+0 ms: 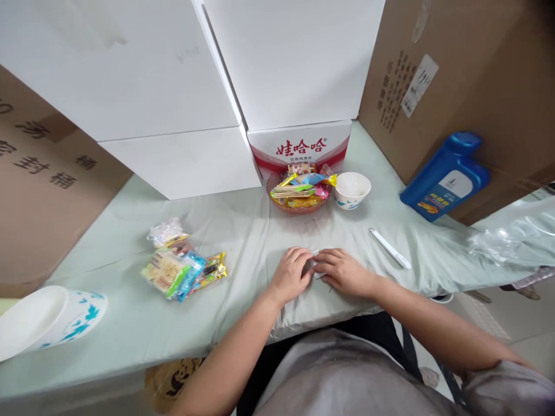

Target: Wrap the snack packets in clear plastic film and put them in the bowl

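My left hand point(291, 276) and my right hand point(343, 270) meet low over the cloth near the table's front edge. Between their fingertips is a small, crumpled whitish piece point(317, 267), perhaps plastic film; the fingers cover most of it. Both hands are closed, fingers curled in toward it. Just beyond them stands a pinkish clear bowl point(299, 210) heaped with wrapped snacks point(301, 188). A white paper cup point(351, 193) with a blue leaf print touches or nearly touches the bowl's right side. A white utility knife point(389, 248) lies right of my right hand.
Several snack packets point(171, 271) lie in a pile on the left, with clear crumpled plastic point(167, 231) behind. A large paper tub point(80, 318) lies tipped at far left. White boxes point(295, 63) and brown cartons point(459, 75) line the back. A blue bottle point(446, 179) leans at right.
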